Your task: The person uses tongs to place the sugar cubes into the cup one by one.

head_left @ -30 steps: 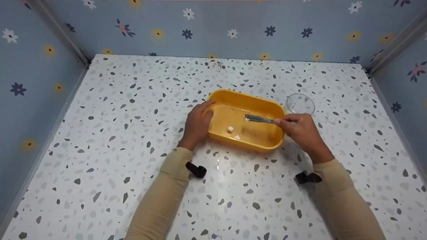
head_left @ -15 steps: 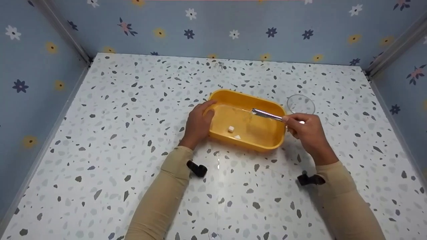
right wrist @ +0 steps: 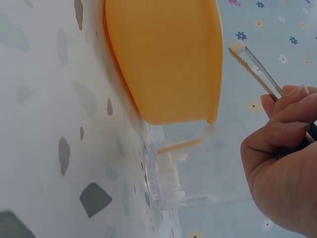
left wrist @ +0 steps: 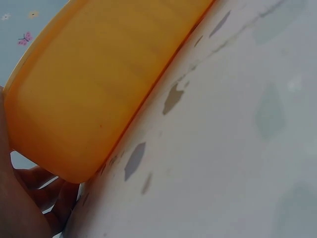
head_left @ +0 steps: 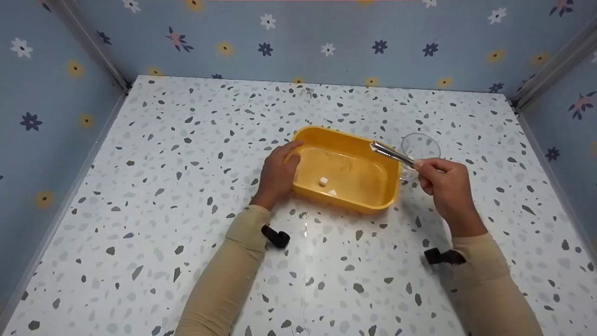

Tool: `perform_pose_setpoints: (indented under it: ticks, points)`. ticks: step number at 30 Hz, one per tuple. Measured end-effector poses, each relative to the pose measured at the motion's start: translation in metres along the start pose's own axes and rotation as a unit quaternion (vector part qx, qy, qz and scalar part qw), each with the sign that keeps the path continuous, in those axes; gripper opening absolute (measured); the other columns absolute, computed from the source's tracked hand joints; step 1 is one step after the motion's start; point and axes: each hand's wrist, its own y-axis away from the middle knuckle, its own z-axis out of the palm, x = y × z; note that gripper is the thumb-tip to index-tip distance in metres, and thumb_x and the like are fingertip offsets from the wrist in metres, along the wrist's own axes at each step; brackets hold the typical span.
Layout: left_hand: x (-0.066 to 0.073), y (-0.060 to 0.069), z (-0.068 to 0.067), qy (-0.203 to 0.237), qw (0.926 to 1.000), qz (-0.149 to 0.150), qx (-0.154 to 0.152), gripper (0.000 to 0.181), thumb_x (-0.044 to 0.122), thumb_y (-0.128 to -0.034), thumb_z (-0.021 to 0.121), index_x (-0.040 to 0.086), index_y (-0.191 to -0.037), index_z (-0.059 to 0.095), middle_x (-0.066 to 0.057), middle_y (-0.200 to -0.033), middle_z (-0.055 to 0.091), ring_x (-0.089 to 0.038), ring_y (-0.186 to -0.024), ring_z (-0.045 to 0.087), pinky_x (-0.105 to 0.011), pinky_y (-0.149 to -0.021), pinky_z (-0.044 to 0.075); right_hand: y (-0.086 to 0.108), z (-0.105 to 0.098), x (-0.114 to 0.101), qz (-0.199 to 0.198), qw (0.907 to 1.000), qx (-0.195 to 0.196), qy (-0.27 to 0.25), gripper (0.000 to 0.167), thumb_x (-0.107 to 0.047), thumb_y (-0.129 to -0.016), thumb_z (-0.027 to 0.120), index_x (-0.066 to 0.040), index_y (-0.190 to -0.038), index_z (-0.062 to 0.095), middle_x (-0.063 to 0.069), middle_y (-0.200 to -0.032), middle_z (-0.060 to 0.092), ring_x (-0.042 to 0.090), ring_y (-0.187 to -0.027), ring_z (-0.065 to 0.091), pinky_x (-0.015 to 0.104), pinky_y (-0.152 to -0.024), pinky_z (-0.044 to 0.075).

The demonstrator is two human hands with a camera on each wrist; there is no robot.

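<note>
My left hand grips the left end of a yellow plastic tub, thumb and index finger at its rim. In the left wrist view other fingers lie against the tub's outer end. My right hand holds metal tongs over the tub's right rim. Between the serrated tips is a small white cube. Inside the tub lie another white cube and a flat white piece. A clear container with white pieces in it stands just right of the tub, partly hidden in the head view.
A speckled white tabletop lies under everything. Flowered blue panels enclose it at the back and both sides. Black wrist cameras sit on both sleeves.
My right hand has moved right and back, carrying the tongs and white cube from over the tub's middle to its right rim. The left hand and tub stay in place.
</note>
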Motion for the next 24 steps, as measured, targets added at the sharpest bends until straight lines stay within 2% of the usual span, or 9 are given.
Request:
perform_pose_setpoints:
  ticks: [2,4,6,11,17,24]
  points:
    - [-0.033,-0.019,0.016,-0.007,0.9998,-0.001,0.019,0.042,0.02,-0.1009,0.046,0.011,-0.139,0.06,-0.013,-0.134,0.059,-0.025,-0.115,0.055,-0.036,-0.106,0.04,-0.014,-0.024,0.026,0.024,0.9997,-0.003,-0.008,0.02,-0.012,-0.093,0.072,0.007,-0.09,0.072,0.007,-0.064,0.051,0.014,-0.057,0.043,0.02,-0.05,0.039]
    - [-0.058,-0.033,0.027,-0.011,0.9994,0.003,0.034,0.041,0.023,-0.1003,0.047,0.017,-0.138,0.062,-0.008,-0.131,0.061,-0.023,-0.111,0.056,-0.039,-0.104,0.041,-0.021,-0.035,0.038,0.03,0.9994,0.014,0.012,0.029,-0.015,-0.092,0.073,0.013,-0.094,0.069,0.008,-0.064,0.052,0.016,-0.057,0.045,0.02,-0.05,0.042]
    - [-0.065,-0.037,0.029,-0.012,0.9992,0.007,0.037,0.042,0.026,-0.0993,0.047,0.02,-0.138,0.062,-0.005,-0.129,0.061,-0.021,-0.106,0.056,-0.039,-0.101,0.042,-0.023,-0.041,0.046,0.03,0.9992,0.026,-0.002,0.035,-0.017,-0.09,0.076,0.016,-0.096,0.067,0.008,-0.064,0.052,0.016,-0.057,0.045,0.021,-0.049,0.042]
    - [-0.064,-0.036,0.029,-0.007,0.9992,0.015,0.037,0.042,0.026,-0.0986,0.048,0.02,-0.138,0.063,-0.004,-0.127,0.062,-0.018,-0.105,0.056,-0.037,-0.1,0.042,-0.022,-0.048,0.045,0.017,0.9976,0.058,-0.035,0.03,-0.012,-0.09,0.075,0.017,-0.092,0.066,0.007,-0.062,0.053,0.013,-0.055,0.046,0.021,-0.047,0.041]
    - [-0.064,-0.036,0.029,-0.006,0.9992,0.016,0.036,0.042,0.026,-0.099,0.048,0.02,-0.138,0.063,-0.005,-0.125,0.062,-0.019,-0.102,0.056,-0.037,-0.098,0.043,-0.023,-0.059,0.044,-0.001,0.9935,0.078,-0.083,0.024,-0.005,-0.09,0.074,0.018,-0.092,0.069,0.007,-0.06,0.054,0.013,-0.052,0.047,0.021,-0.045,0.04]
    - [-0.065,-0.036,0.029,-0.012,0.9991,0.016,0.037,0.041,0.025,-0.0992,0.049,0.021,-0.138,0.062,-0.005,-0.125,0.062,-0.018,-0.103,0.056,-0.037,-0.099,0.043,-0.027,-0.074,0.047,0.012,0.993,0.098,-0.064,0.025,-0.009,-0.088,0.077,0.015,-0.091,0.071,0.008,-0.059,0.054,0.014,-0.051,0.046,0.022,-0.044,0.039]
